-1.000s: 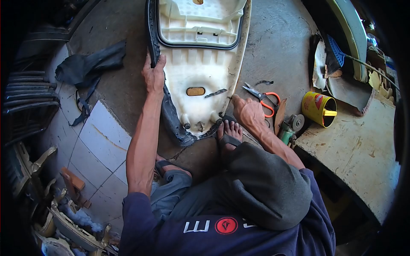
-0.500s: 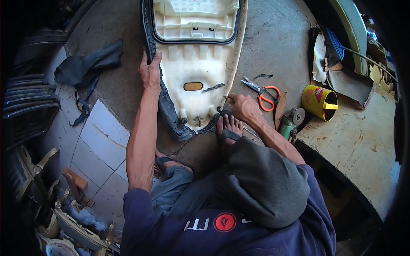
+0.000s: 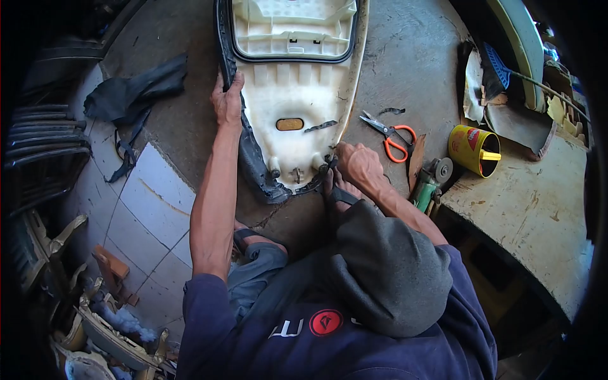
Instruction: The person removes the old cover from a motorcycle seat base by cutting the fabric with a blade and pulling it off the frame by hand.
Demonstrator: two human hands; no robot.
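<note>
Two bare hands at the edges of a white plastic seat base [image 3: 288,92], its underside up, on the concrete floor [image 3: 408,63].

The left hand [image 3: 228,104] grasps the left rim, fingers wrapped over the black covering [image 3: 253,168] that runs down that side and around the narrow end; the right hand [image 3: 360,164] is at the right edge near that end, fingers curled in, though whether they pinch anything cannot be told. A thin black scrap [image 3: 321,126] lies on the base beside its oval opening [image 3: 290,125]. Orange-handled scissors [image 3: 391,136], blades parted, lie to the right, near a green angle grinder [image 3: 432,183] and a yellow can [image 3: 474,151] tipped on its side.
</note>
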